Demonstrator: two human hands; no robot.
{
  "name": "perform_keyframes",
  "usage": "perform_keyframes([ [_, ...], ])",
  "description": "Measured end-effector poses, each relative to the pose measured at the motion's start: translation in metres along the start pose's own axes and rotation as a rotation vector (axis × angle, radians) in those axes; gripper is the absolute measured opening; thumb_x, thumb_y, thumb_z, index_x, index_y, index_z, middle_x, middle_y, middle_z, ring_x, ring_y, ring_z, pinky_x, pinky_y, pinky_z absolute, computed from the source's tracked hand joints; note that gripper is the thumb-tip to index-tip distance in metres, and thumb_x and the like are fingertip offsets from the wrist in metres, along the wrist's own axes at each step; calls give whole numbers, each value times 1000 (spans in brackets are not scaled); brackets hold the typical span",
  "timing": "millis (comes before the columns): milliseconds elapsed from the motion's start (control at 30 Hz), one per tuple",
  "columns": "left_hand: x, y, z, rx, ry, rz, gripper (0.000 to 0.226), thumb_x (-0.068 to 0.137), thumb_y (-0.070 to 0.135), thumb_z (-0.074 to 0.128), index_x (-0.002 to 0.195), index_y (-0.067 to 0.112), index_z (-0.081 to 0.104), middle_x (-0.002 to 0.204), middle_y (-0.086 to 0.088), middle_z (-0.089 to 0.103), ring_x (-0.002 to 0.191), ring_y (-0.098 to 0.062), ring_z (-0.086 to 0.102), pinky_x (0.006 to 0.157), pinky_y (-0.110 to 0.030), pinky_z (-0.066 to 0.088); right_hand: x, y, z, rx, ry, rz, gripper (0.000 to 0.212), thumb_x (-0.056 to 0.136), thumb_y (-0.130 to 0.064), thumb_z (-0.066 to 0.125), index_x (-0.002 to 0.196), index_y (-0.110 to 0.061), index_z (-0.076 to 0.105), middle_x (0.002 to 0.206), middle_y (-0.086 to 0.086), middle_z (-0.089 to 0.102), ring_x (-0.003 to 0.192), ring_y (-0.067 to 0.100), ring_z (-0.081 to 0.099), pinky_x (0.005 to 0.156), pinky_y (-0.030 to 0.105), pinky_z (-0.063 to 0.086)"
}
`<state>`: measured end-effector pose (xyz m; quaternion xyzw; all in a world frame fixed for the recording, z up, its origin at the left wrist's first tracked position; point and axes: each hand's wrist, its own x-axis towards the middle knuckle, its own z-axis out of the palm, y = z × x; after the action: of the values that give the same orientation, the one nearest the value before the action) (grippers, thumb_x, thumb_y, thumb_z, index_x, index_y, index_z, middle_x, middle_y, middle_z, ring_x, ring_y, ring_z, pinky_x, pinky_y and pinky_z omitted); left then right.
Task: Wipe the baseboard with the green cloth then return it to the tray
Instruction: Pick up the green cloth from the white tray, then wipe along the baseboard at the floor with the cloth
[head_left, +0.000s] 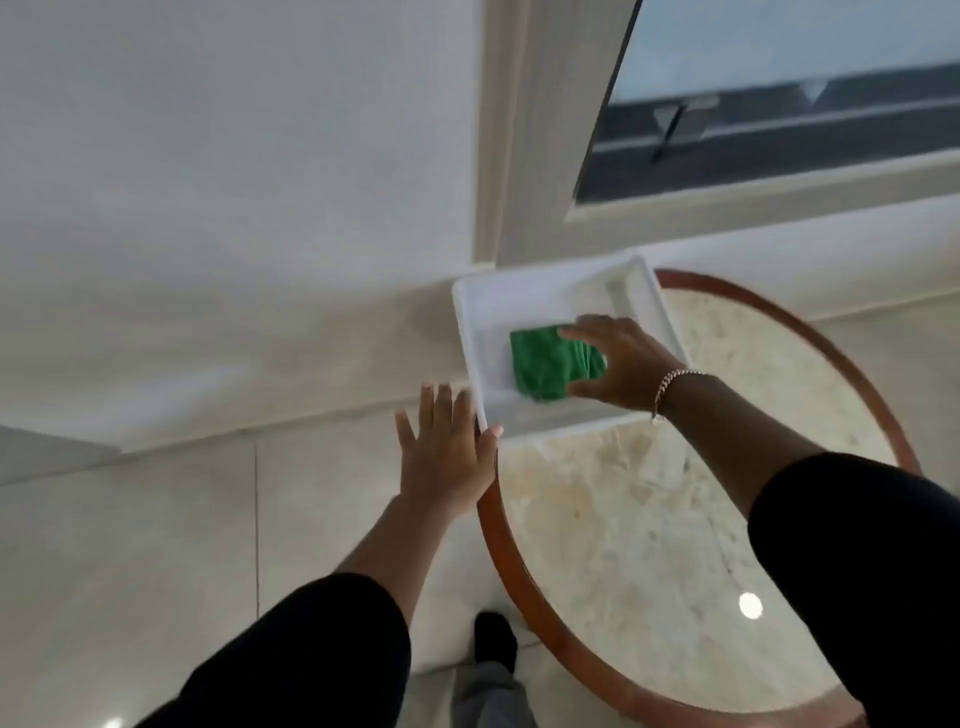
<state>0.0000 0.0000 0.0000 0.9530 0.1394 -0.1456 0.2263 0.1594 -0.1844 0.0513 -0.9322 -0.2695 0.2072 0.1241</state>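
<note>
A folded green cloth (543, 366) lies inside a white tray (480, 317) that sits on the far edge of a round table. My right hand (618, 364) reaches into the tray, its fingers and thumb closed around the cloth's right side. My left hand (447, 447) is flat with fingers spread, its thumb resting against the tray's near left corner. The white baseboard (223, 395) runs along the foot of the wall to the left of the tray.
The round table (639, 519) has a marble-look top and a red-brown wooden rim. A window (779, 98) with a pale frame is above the tray. Glossy floor tiles (156, 545) spread on the left. My foot (496, 642) stands beside the table.
</note>
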Motion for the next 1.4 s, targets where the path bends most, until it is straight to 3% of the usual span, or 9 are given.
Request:
perform_keyframes([
  [133,-6,-5,66,-15,46,-56,69,96,48,33,152,12,18,165,-14,16,154,-31,4,122,-61,9,24,12,36,12,-54,55,95,63,-59,74,143,-33,30,157,10,20,133,37,31,109,53,33],
  [233,-6,-4,97,-47,117,-54,69,95,43,32,153,7,16,163,-18,19,152,-35,12,119,-64,20,39,17,59,-65,-34,76,101,59,-66,73,143,-38,25,158,8,14,129,41,33,104,55,39],
  [533,-2,-8,114,-77,188,-80,66,96,44,25,153,12,21,162,-21,20,152,-37,11,118,-64,21,57,10,86,11,301,127,54,70,-22,64,124,-21,60,129,20,56,106,41,56,99,40,39],
  [667,-3,-10,113,-67,182,-56,68,95,49,28,154,15,20,162,-22,22,151,-39,13,116,-67,21,56,-2,77,49,309,159,48,70,-13,65,118,-18,65,118,21,65,106,40,58,95,40,44],
  [900,-35,-90,96,-6,203,-26,75,94,62,22,157,22,12,164,-20,14,153,-37,7,119,-64,15,14,-77,50,334,585,148,42,73,-17,68,114,-24,67,100,2,73,87,19,64,77,23,46],
  [1033,-63,-172,85,33,213,-104,75,94,60,27,156,21,14,163,-21,17,152,-38,11,117,-66,20,-30,-163,62,508,658,42,41,74,-18,72,114,-26,66,82,-4,69,67,12,63,63,24,53],
  [1167,-74,-257,91,82,228,-122,76,94,60,27,156,19,15,163,-23,18,151,-40,13,116,-66,21,-45,-225,138,593,605,1,49,71,-13,77,117,-25,64,94,-5,70,77,7,64,68,18,52],
  [1300,-61,-348,132,135,240,-172,76,93,59,28,155,15,21,159,-26,25,149,-42,18,115,-67,24,-4,-242,269,549,476,19,48,71,-11,76,115,-25,65,101,-6,69,84,6,62,73,6,46],
  [1400,-33,-413,185,168,205,-203,78,93,62,23,156,16,15,163,-23,16,152,-39,7,118,-64,16,51,-226,376,489,397,65,44,73,-12,72,114,-25,64,97,-4,69,85,12,63,78,30,56],
])
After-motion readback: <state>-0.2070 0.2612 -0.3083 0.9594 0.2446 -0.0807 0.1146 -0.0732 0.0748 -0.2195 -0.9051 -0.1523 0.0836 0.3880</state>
